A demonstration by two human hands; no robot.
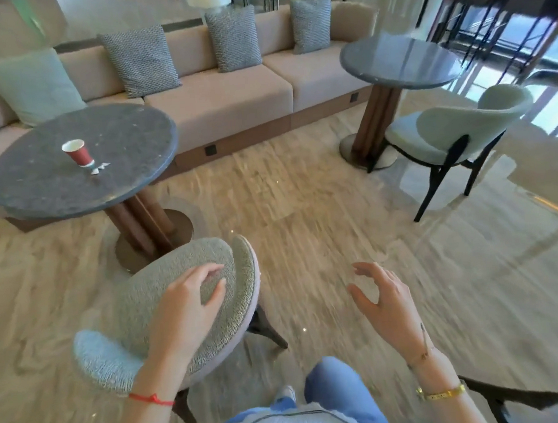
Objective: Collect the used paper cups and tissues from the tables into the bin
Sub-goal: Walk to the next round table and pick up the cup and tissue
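A red paper cup (76,153) stands on the round grey table (38,191) at the left, with a small crumpled white tissue (99,167) lying just beside its base. My left hand (185,310) hovers over the back of a green chair, fingers loosely curled, holding nothing. My right hand (381,300) hangs in the air above the floor, fingers relaxed and empty. Both hands are well short of the table. No bin is in view.
A green chair (166,318) stands between me and the left table. A second round table (399,61) and a pale chair (453,133) stand at the right. A long beige sofa (223,93) with cushions runs behind both tables. Open wood-pattern floor (287,210) lies in the middle.
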